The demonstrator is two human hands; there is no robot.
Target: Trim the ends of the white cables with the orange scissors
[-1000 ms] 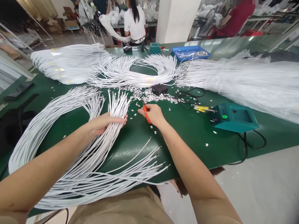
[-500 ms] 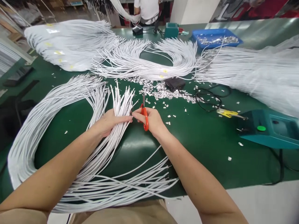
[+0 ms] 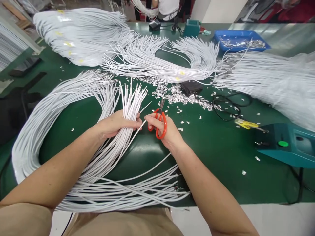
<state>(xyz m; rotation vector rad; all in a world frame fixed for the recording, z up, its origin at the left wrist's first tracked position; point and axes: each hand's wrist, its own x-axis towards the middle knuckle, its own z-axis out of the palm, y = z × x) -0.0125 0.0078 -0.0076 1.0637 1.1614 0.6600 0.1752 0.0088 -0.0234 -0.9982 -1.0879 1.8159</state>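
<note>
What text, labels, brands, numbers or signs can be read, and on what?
None readable.
Yellow marks on the upper-left wire bundle: too blurred.
Yellow marks on the middle wire bundle: too small.
Orange scissors: no legible lettering.
Teal machine: no legible lettering.

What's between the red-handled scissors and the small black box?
Small silvery pieces, scattered on the green table between scissors and box; head view.

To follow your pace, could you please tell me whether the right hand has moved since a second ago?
Yes: the right hand has moved left, farther from the black box.
</note>
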